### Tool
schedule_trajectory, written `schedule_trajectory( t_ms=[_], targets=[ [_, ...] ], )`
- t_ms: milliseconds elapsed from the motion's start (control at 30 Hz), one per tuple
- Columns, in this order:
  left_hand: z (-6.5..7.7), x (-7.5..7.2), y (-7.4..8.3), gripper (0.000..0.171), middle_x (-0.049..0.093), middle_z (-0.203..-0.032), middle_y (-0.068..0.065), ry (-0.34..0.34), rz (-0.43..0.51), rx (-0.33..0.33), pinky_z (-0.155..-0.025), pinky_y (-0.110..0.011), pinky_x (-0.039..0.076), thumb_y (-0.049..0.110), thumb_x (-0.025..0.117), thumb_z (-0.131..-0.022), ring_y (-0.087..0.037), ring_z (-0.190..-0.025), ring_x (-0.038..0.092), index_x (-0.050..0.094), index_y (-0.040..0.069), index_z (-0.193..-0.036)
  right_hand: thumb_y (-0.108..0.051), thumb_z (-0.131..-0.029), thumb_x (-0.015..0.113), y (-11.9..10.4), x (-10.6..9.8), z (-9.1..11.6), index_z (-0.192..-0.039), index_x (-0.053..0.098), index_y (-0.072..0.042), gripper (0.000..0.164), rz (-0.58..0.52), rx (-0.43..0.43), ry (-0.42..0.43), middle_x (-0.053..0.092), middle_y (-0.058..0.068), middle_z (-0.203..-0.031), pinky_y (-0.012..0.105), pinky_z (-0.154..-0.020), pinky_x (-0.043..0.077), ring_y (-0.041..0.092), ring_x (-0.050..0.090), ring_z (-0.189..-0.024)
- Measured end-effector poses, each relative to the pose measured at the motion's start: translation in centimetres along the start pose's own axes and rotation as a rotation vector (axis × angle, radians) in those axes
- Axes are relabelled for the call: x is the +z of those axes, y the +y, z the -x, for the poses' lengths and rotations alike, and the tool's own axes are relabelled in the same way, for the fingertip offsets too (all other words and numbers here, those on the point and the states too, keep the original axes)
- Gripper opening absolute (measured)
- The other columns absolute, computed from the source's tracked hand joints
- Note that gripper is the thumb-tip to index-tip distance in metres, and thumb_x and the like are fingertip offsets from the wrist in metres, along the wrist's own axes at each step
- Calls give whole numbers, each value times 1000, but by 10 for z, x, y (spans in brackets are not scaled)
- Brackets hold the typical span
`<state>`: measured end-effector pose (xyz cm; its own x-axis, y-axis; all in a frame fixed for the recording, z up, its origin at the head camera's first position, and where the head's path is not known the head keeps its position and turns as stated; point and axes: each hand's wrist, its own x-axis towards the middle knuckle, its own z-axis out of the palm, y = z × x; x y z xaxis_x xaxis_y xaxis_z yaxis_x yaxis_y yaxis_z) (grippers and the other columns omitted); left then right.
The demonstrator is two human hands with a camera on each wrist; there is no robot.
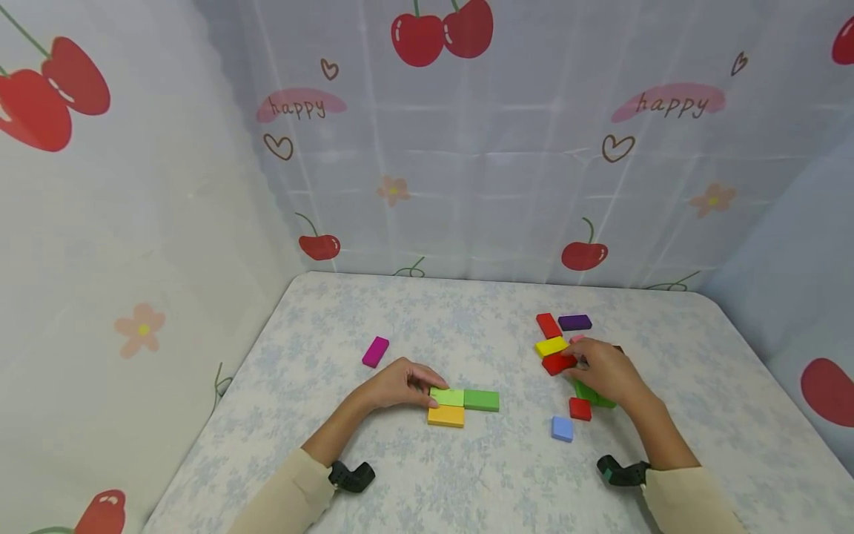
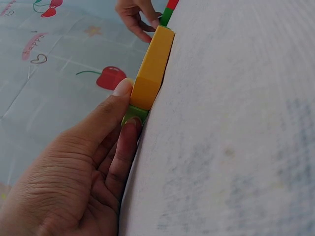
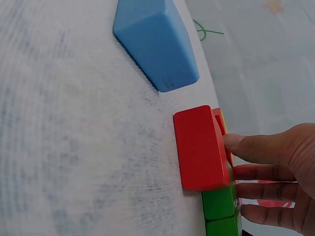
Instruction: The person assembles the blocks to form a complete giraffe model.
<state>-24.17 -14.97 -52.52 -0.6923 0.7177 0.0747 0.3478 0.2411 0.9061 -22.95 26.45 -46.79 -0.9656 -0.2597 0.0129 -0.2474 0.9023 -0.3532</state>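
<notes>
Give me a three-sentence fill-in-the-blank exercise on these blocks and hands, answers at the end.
1. The person's ____ hand touches the lime block.
2. In the head view, the neighbouring block at the lime block's right end is ____.
3. The closest block to the blue block is coloured ____.

Missing words: left; green; red.

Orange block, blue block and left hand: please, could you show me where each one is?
Orange block (image 1: 445, 416): head view, on its top face.
Blue block (image 1: 562, 428): head view, on its top face.
Left hand (image 1: 399, 384): head view, on its back.
</notes>
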Motion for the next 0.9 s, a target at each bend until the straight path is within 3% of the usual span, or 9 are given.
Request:
schedule_trajectory(
  t_ms=[367,767,900],
  targets=[
    [0,1,-1,32,74,-112,3,1,-5,5,-67,-23,51,14,85,-84,-13,-80,64,79,15,-115,-16,-83,85,-6,3,-3,-116,75,-8,35,13,18,-30,68,4,-94,38,-69,56,20,58,-81],
    [0,1,0,31,74,-112,1,4,13,11,-68,-24,52,13,85,-84,-13,-81,64,79,13,-115,-14,-85,84,-17,8,-1,-119,74,-9,36,9,-6,-55,62,0,-86,32,-64,50,19,54,-76],
    [0,1,-1,31,74,-112,0,4,12,12,-68,-24,52,12,85,-84,-13,-81,64,79,12,-115,-15,-84,84,-20,8,-1,-120,73,-9,38,-2,-26,-59,65,1,-90,33,-68,54,18,57,-79]
  ],
)
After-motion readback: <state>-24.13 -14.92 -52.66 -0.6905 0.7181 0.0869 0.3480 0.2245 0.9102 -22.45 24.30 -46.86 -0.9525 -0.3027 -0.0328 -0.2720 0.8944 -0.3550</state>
